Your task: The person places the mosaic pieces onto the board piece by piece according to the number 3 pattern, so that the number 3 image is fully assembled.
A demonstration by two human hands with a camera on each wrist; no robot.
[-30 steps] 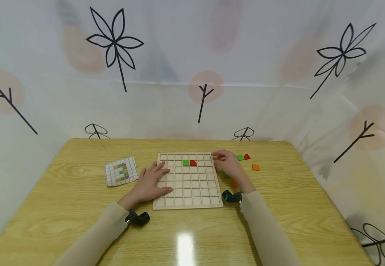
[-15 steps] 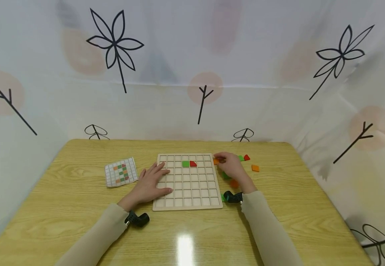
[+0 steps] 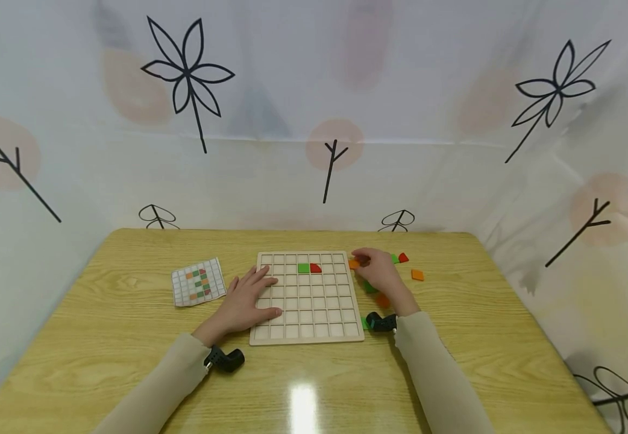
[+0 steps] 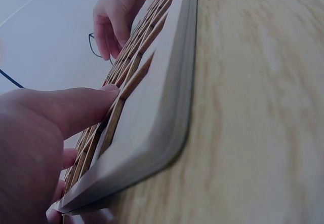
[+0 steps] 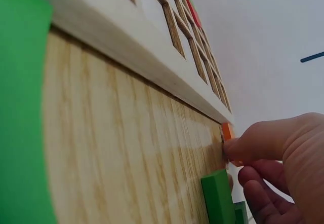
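A wooden grid board (image 3: 305, 342) lies mid-table, a green square tile (image 3: 304, 267) and a red rounded tile (image 3: 316, 268) side by side in its second row. My left hand (image 3: 244, 299) rests spread over the board's left edge; in the left wrist view its thumb (image 4: 88, 107) lies on the grid. Just off the board's upper right corner, my right hand (image 3: 380, 272) pinches an orange tile (image 3: 354, 264). The right wrist view has the thumb (image 5: 268, 138) against this orange tile (image 5: 227, 131), the other fingers curled behind, and a green tile (image 5: 217, 196) close below.
Right of the board are a red tile (image 3: 403, 257), an orange tile (image 3: 417, 275), another orange tile (image 3: 383, 301) and green tiles, partly covered by the right hand and wrist camera (image 3: 381, 322). A printed pattern card (image 3: 181, 295) lies left. A patterned cloth (image 3: 260, 175) hangs behind.
My right hand has shifted slightly right and down from the board's corner, and the orange tile at its fingertips shows more. The left hand stays on the board.
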